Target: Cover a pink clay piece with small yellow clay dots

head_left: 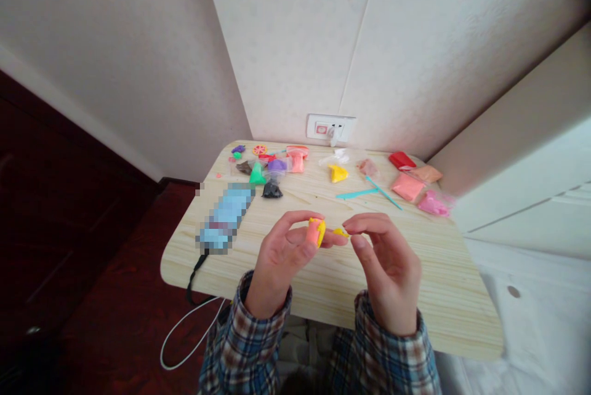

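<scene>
First, at left: a pixelated device (226, 216) lies slantwise on the wooden table (443, 315). Behind it, a green lump (257, 175) and a black packet (272, 189) sit side by side. Left hand (282, 250): half curled, thumb and fingers closed on a pink-and-yellow piece (314, 232), held above the table. Farther back, a yellow lump (338, 173). Small yellow bit (340, 232) at the fingertips of both hands; cannot tell which bears it. Right hand (393, 253): thumb and index nearly together; pinch on the bit undetermined. Far right, a pink packet (407, 187) near a magenta packet (434, 203).
</scene>
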Demonstrator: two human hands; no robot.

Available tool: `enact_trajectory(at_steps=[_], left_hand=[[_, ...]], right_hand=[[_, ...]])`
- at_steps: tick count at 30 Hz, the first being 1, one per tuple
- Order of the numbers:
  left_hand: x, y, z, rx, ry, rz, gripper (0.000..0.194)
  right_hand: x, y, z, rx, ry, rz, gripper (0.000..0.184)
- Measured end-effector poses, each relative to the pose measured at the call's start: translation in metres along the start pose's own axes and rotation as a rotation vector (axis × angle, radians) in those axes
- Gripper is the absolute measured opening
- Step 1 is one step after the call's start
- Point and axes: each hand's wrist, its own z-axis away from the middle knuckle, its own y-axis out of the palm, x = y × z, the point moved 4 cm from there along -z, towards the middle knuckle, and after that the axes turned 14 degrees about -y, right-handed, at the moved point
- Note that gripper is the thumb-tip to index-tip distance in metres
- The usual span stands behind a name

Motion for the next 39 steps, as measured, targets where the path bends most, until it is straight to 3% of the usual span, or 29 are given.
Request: enact_trajectory(at_steps=[16, 27, 34, 39], left_hand=[[-0.006, 0.011, 0.008, 0.067, -0.015, 0.024, 0.025], [-0.018, 0.015, 0.014, 0.067, 0.027, -0.037, 0.021], [-0.019, 0.011, 0.014, 0.034, 0.036, -0.070, 0.030], [-0.018, 0.012, 0.014, 0.057, 0.031, -0.067, 0.032]], right_hand=[[0.008, -0.010, 0.001, 0.039, -0.114, -0.014, 0.013], [0.012, -0.013, -0.001, 0.017, -0.111, 0.021, 0.008], [0.011, -0.015, 0.000, -0.021, -0.073, 0.040, 0.009], [0.013, -0.013, -0.001, 0.031, -0.086, -0.025, 0.010]])
